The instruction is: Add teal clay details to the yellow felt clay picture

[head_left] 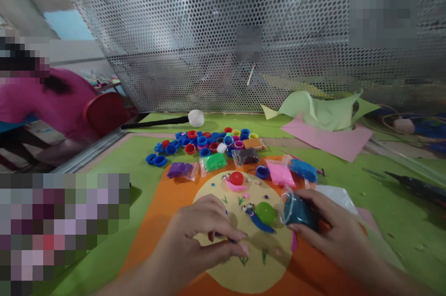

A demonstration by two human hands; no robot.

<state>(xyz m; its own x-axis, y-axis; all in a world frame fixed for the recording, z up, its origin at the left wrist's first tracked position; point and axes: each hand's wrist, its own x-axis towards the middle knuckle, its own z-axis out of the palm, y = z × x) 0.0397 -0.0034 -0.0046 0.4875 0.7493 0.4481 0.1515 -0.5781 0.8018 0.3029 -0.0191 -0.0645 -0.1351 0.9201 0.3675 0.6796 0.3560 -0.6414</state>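
My right hand (pixel 324 221) is wrapped round a clear bag of dark blue clay (pixel 298 210) at the right side of a yellow oval (pixel 219 282) on an orange sheet (pixel 149 226). Over the oval's left part is my left hand (pixel 212 228), thumb and forefinger close together; what lies between them is too small to name. Between the hands sits a clay snail with a green shell (pixel 265 213) and a blue body. A second snail with a red shell (pixel 236 178) and a pink body lies farther back.
Bags of purple (pixel 179 170), green (pixel 215 161), pink (pixel 280 173) and blue clay (pixel 304 170) lie behind the oval. Several small blue lids (pixel 170 149) lie beyond. Crumpled paper (pixel 327 112) stands back right; a person in pink (pixel 66 105) sits left.
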